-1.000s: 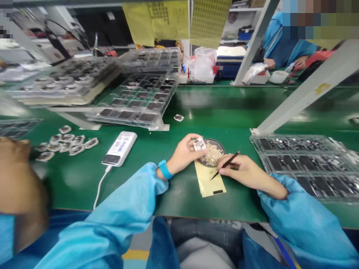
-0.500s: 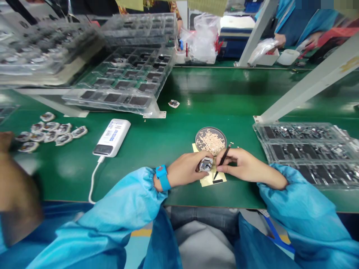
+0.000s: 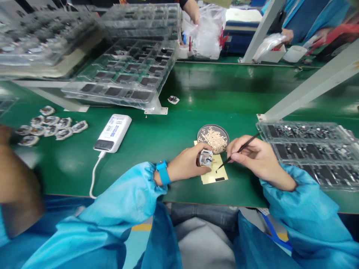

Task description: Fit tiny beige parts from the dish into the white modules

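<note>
at the far left edge, a blurred bare forearm (image 3: 17,175) from someone beside you cuts into the view, its hand too smeared to make out. past it lies a cluster of small round silvery parts (image 3: 46,127), then a white power bank (image 3: 112,133), its cable running down toward your left sleeve (image 3: 120,198). stacked clear plastic trays (image 3: 120,74) rise behind them, the upper layers blurred, and one small part (image 3: 173,99) sits alone on the green bench (image 3: 213,89). your left hand (image 3: 186,164), wearing a blue wrist strap (image 3: 162,172), is closed around a small white-and-metal part (image 3: 205,157), held just above a yellow card (image 3: 215,175); your fingers cover some of it, so its detail is hard to read. behind it sits a round mesh dish (image 3: 213,139) of pale granules. your right hand (image 3: 258,157) pinches fine black tweezers (image 3: 238,152), their tips together just beside the part. further right, a clear tray (image 3: 303,149) runs off the frame, partly behind your right sleeve (image 3: 294,201).
</note>
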A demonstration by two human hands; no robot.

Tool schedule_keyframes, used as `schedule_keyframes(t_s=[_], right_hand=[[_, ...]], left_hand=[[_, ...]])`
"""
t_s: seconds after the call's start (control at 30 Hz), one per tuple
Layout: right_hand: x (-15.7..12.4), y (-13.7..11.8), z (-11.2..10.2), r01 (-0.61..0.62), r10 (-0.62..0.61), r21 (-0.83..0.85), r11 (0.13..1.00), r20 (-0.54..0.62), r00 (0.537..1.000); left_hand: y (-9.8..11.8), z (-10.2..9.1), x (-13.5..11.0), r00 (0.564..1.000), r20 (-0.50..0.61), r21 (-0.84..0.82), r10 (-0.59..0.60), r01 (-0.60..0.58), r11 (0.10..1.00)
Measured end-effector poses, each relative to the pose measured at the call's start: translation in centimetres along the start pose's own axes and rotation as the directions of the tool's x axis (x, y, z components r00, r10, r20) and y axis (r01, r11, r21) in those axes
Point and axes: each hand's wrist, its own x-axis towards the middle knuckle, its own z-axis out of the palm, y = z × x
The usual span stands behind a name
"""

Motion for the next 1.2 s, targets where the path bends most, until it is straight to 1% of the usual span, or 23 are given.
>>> schedule_keyframes(t_s=[0.07, 0.13, 0.17, 0.23, 0.3, 0.47, 0.6, 0.83, 1.03, 1.2], right_hand=[[0.0, 0.0, 0.3, 0.111, -0.116, -0.045, 0.993, -0.118, 0.986], [0.1, 0.1, 0.7, 0.197, -0.226, -0.142, 0.97, -0.233, 0.946], [0.1, 0.2, 0.9, 0.226, -0.272, -0.19, 0.956, -0.272, 0.923], [0.2, 0.4, 1.1, 0.265, -0.335, -0.25, 0.931, -0.302, 0.892], [0.1, 0.7, 1.3, 0.293, -0.367, -0.274, 0.916, -0.28, 0.887], [0.1, 1.7, 1.5, 0.307, -0.368, -0.304, 0.902, -0.167, 0.915], [0.2, 2.2, 1.5, 0.337, -0.394, -0.337, 0.879, -0.118, 0.911], [0.3, 2.1, 1.5, 0.355, -0.413, -0.358, 0.864, -0.097, 0.906], [0.3, 2.2, 1.6, 0.368, -0.425, -0.4, 0.84, -0.062, 0.903], [0.2, 2.0, 1.4, 0.369, -0.438, -0.379, 0.848, -0.111, 0.892]], left_hand=[[-0.1, 0.3, 0.1, 0.999, -0.044, -0.054, -0.016, 0.014, 0.998], [-0.3, 0.6, 0.2, 0.995, -0.091, -0.098, -0.028, 0.019, 0.995], [-0.4, 0.7, 0.3, 0.993, -0.11, -0.115, -0.03, 0.017, 0.993], [-0.6, 0.9, 0.4, 0.991, -0.131, -0.146, -0.028, 0.009, 0.989], [-0.7, 1.0, 0.5, 0.991, -0.133, -0.174, -0.027, 0.004, 0.985], [-0.9, 1.0, 0.4, 0.988, -0.149, -0.199, -0.036, 0.006, 0.98], [-1.1, 1.1, 0.4, 0.986, -0.162, -0.188, -0.029, -0.002, 0.982], [-1.4, 1.2, 0.4, 0.984, -0.176, -0.182, -0.03, -0.003, 0.983], [-1.4, 1.3, 0.3, 0.985, -0.165, -0.224, -0.051, 0.013, 0.975], [-1.3, 1.3, 0.4, 0.986, -0.154, -0.251, -0.065, 0.024, 0.968]])
